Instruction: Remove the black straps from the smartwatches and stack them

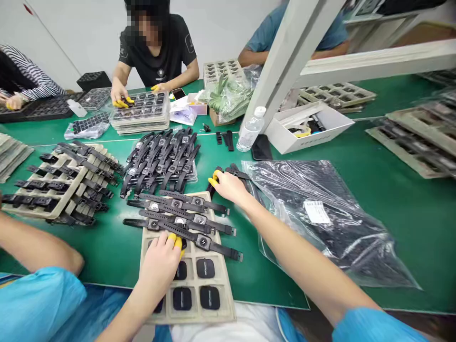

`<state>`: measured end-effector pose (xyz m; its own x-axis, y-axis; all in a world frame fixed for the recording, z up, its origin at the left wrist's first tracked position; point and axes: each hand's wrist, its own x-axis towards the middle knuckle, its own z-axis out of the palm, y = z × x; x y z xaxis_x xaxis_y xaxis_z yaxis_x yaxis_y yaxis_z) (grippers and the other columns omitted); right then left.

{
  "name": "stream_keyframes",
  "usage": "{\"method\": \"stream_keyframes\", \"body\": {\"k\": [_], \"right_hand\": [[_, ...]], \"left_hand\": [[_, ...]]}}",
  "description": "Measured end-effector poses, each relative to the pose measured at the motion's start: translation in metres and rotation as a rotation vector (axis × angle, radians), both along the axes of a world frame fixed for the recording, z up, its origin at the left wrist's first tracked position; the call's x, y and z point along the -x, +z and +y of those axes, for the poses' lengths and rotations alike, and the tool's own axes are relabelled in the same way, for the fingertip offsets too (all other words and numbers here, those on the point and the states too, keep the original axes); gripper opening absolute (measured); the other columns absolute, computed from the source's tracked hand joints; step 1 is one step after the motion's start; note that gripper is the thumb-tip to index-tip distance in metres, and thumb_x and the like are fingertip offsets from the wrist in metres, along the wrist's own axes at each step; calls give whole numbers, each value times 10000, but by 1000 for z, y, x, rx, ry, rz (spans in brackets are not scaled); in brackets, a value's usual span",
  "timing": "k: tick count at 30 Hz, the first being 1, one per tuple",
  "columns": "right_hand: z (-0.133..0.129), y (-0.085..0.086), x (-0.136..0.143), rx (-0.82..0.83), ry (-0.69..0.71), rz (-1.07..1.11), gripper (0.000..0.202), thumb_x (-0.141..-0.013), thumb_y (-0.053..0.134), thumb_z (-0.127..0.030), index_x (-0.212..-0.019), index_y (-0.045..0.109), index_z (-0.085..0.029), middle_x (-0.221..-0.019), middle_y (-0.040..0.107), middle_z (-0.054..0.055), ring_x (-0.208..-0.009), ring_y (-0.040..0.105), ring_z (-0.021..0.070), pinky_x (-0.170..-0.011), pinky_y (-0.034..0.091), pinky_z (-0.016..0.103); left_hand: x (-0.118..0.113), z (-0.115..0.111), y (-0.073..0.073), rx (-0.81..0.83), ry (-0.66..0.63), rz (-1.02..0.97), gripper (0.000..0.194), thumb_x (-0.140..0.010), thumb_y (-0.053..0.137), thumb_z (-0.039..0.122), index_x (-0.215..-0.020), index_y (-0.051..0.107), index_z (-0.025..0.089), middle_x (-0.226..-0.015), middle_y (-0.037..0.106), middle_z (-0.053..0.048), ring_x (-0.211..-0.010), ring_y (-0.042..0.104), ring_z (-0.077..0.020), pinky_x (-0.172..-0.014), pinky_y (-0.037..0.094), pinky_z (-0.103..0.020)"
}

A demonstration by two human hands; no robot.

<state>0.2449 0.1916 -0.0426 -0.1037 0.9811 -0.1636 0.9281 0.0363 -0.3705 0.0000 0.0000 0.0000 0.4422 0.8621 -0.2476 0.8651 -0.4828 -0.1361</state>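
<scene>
Our right hand (228,184) has a narrow grip, thumb and finger pinched on a black strap (211,189) just beside the far right corner of the pale tray (225,287). What shows of that strap slants, its near end to the left. Our left hand (162,256) reaches over the tray's left side, fingertips at a dark watch body (184,243); we cannot tell whether this grip is closed on it, since the fingers hide the contact. The watch body lies toward us and to the left of the strap, with the left hand much the nearer to it.

Between the two, strapped watches (199,219) lie across the tray's far half, their long axes roughly crosswise, right ends nearer us, bands overhanging both side edges. The tray's long axis runs away from us, and its near edge passes the near edge of the counter (245,280).

The open room is a bare strip right of the tray, bounded by the plastic bag (342,232); loose straps (239,172) lie beyond the right wrist. Past the tray's far edge, a watch pile (160,159) leaves little space; leftward, a green gap separates it from stacked trays (73,187).
</scene>
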Motion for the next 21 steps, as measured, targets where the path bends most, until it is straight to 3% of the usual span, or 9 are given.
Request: {"method": "stream_keyframes", "body": {"k": [4,7,8,10,13,16,18,21], "right_hand": [[0,-3,-12,-5,-14,-20,215,-1026,544,-351,-985,666,-178,-978,752,143,-889,703,273,-736,421,328],[-6,-3,-30,-132,-55,122,116,-976,598,-303,-938,635,-200,-887,706,89,-806,656,250,-716,418,334],[-10,-2,-36,-197,-82,229,97,-963,607,-303,-977,625,-209,-861,679,66,-772,632,237,-700,417,335],[-20,3,-43,-292,-149,525,246,-938,635,-336,-1152,577,-229,-809,614,11,-699,582,208,-662,425,328],[-39,14,-42,-235,-214,1021,559,-871,731,-422,-1330,453,-264,-755,549,-50,-642,543,177,-592,443,298],[-58,18,-32,-12,-246,1279,522,-834,782,-510,-1208,532,-246,-730,585,-44,-619,554,158,-553,456,277],[-70,15,-26,95,-280,1375,442,-850,770,-538,-1102,570,-234,-710,615,-31,-589,560,147,-549,474,277],[-84,6,-21,182,-302,1544,391,-870,756,-528,-1069,577,-244,-694,614,-36,-556,562,142,-513,488,274]], "left_hand": [[5,1,13,59,-7,-69,171,-957,572,88,-1002,720,162,-1013,733,-99,-1006,668,-308,-838,592,-446],[12,9,36,47,-12,-225,175,-959,529,93,-946,677,186,-974,712,-85,-939,654,-281,-805,579,-417],[12,14,46,13,-8,-290,178,-957,510,92,-952,661,187,-985,708,-87,-930,651,-276,-799,573,-408],[8,29,66,-63,22,-419,195,-955,465,99,-1013,630,183,-1025,705,-98,-926,657,-272,-791,564,-395],[-15,63,86,-35,116,-581,228,-964,452,150,-1157,568,184,-1037,713,-99,-905,692,-264,-766,559,-374],[-48,98,76,168,198,-747,233,-1005,488,262,-1223,511,184,-982,724,-83,-792,706,-241,-716,563,-359],[-67,117,54,246,223,-860,237,-1016,477,264,-1235,489,174,-1045,726,-114,-849,723,-247,-746,584,-372],[-81,133,14,247,183,-1017,273,-1016,465,223,-1283,470,165,-1252,682,-169,-1102,708,-263,-933,593,-427]]}}
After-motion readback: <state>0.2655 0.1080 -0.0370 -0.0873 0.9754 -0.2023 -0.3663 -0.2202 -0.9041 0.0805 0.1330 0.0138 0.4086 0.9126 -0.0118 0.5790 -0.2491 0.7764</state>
